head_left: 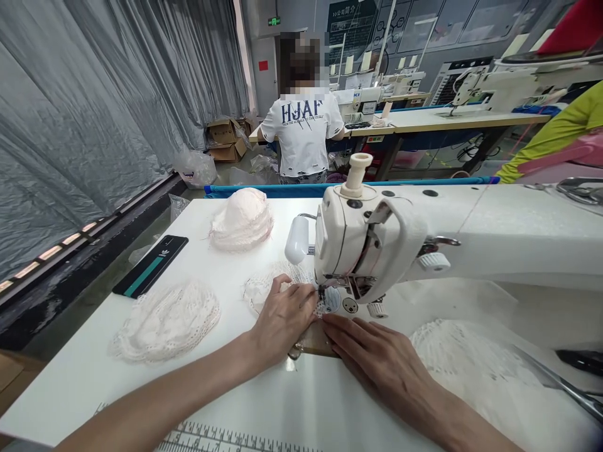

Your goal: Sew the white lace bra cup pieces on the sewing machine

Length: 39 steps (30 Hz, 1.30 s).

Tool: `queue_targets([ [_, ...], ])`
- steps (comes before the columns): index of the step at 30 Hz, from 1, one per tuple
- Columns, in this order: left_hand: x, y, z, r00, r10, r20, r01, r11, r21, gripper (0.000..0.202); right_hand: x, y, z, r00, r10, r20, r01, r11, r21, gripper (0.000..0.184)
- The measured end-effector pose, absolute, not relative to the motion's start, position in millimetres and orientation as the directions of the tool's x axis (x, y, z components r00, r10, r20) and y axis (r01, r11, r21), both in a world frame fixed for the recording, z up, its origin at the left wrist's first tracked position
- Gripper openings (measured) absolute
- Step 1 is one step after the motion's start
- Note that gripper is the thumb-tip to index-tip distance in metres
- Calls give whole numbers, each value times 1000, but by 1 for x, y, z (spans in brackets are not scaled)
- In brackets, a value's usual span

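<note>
At centre frame, a left hand (282, 320) and a right hand (377, 358), both flat with fingers spread, press a white lace piece (262, 290) to the worktop (292, 402) at the needle of a glossy cream sewing machine (367, 232). Stitching appears under way, and feeding the seam calls for even, guiding pressure. Netted lace cups (167, 323) lie at lower left, with smooth domed pads (242, 220) behind.

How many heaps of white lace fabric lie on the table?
4 white lace heaps: back stack, front-left heap, a piece under the left hand, right heap; more may be hidden.
</note>
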State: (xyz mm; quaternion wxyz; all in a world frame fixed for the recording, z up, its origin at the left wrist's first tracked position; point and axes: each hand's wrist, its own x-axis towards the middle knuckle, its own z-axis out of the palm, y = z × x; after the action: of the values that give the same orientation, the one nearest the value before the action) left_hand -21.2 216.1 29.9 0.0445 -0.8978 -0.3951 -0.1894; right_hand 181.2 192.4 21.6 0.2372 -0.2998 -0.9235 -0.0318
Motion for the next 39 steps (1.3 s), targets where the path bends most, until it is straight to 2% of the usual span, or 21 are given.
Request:
queue_targets([
  [4, -21, 218, 26, 606, 690, 395, 720, -687, 96, 16, 180, 193, 20, -697, 557, 451, 582, 807, -98, 26],
  [13, -19, 217, 26, 602, 670, 433, 722, -689, 61, 17, 181, 194, 19, -705, 543, 456, 581, 811, -69, 27],
  [20, -13, 202, 28, 618, 622, 481, 709, -705, 0, 17, 184, 191, 20, -724, 481, 494, 546, 838, -15, 27],
  [24, -12, 196, 31, 643, 617, 453, 691, -723, 3, 17, 184, 189, 23, -734, 450, 509, 514, 858, -18, 28],
  [39, -15, 196, 29, 655, 577, 487, 662, -749, -2, 21, 182, 190, 25, -735, 472, 487, 521, 852, -39, 32],
])
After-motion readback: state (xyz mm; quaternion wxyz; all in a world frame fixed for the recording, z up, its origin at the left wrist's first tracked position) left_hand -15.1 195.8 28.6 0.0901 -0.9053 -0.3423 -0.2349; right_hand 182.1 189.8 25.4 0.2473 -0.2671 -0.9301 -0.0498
